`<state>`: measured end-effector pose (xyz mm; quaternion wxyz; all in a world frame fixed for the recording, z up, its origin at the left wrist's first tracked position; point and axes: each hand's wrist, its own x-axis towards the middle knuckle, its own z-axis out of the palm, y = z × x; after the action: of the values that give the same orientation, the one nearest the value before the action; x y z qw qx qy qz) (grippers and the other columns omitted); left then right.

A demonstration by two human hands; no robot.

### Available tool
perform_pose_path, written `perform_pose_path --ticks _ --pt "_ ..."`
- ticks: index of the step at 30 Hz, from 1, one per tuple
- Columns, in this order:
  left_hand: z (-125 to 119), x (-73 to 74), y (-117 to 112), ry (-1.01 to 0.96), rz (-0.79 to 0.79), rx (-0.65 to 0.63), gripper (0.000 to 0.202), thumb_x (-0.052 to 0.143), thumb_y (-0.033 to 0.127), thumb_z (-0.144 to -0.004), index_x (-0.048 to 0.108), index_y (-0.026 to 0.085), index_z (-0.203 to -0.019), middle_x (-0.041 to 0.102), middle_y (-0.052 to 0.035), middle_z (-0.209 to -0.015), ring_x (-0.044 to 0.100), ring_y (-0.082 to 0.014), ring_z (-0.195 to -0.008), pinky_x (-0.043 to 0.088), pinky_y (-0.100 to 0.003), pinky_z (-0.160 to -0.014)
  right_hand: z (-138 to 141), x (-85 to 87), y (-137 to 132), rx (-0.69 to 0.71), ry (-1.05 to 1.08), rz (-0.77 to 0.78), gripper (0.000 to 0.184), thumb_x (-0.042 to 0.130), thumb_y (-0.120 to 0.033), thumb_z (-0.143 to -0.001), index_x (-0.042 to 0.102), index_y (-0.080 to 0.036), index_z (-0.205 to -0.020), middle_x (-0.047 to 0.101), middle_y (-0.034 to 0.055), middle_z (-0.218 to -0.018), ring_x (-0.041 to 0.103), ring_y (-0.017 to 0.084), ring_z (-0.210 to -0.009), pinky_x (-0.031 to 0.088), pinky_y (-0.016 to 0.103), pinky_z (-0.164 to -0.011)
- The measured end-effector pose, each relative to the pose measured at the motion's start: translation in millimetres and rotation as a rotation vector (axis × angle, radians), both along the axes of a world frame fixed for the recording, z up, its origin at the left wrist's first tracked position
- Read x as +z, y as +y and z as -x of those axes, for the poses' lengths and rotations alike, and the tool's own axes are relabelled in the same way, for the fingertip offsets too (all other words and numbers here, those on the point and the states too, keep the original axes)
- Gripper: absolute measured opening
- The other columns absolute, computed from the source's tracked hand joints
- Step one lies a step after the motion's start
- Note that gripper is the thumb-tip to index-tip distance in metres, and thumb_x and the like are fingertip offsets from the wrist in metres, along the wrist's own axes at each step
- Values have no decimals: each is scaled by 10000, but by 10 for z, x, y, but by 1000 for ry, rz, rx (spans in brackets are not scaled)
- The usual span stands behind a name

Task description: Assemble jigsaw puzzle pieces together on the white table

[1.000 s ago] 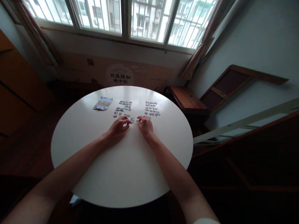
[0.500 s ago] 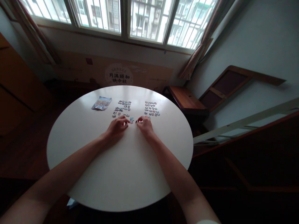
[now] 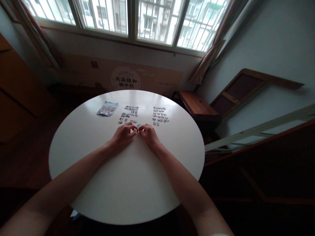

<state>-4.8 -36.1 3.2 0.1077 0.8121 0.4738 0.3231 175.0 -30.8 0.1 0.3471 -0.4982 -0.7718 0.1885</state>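
A small joined patch of jigsaw puzzle pieces [image 3: 139, 125] lies on the white round table [image 3: 128, 183], between my hands. My left hand [image 3: 124, 132] has its fingers curled, thumb and index at the patch's left and near edge. My right hand [image 3: 149, 133] pinches a dark puzzle piece [image 3: 137, 131] against the patch's near side. The fingertips of both hands almost meet there and partly cover the pieces. Beyond my hands lie loose puzzle pieces in two groups, a left group [image 3: 131, 108] and a right group [image 3: 160, 114] in rough rows.
A printed picture packet [image 3: 107, 108] lies at the table's far left. Behind the table stand a wooden bench [image 3: 197, 103] at right and a wall with a barred window [image 3: 155, 23]. A wooden folding frame [image 3: 238, 87] leans on the right wall.
My right hand has moved left with the dark puzzle piece, bringing it to the near side of the joined patch. My left hand has barely moved.
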Motion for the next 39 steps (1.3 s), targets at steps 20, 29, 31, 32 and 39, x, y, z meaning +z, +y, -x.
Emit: perform_pose_path --ticks 20,29,31,32,39 --pt "-11 10 -1 33 42 0 201 589 256 -814 722 211 -958 636 -16 -863 556 -117 -633 440 -246 -640 29 0 3 -8 -22 -24 119 615 -128 -835 714 -175 -882 645 46 -894 601 139 -785 474 261 -788" --pt "-5 -11 8 35 21 27 221 570 273 -834 712 190 -981 635 -36 -925 535 -101 -613 428 -240 -632 -7 -14 37 -63 53 -39 138 612 -106 -817 706 -159 -902 619 41 -868 597 130 -745 490 255 -764" --pt "-1 -3 8 29 23 35 206 569 269 -833 716 190 -955 639 -31 -901 537 -103 -609 427 -241 -630 -30 7 47 -85 40 -53 172 590 -82 -810 715 -165 -895 623 43 -864 599 132 -741 490 263 -777" --pt "1 2 7 32 24 40 195 571 264 -830 718 191 -936 642 -28 -882 540 -105 -611 426 -240 -628 -40 17 49 -95 28 -51 189 583 -71 -804 720 -167 -894 626 44 -861 600 134 -740 490 265 -781" --pt "0 18 -8 91 30 68 166 575 244 -827 729 189 -856 661 -25 -807 559 -124 -642 413 -237 -632 -43 48 16 -94 -29 21 207 582 -66 -801 748 -150 -891 635 61 -872 600 132 -722 481 249 -755"
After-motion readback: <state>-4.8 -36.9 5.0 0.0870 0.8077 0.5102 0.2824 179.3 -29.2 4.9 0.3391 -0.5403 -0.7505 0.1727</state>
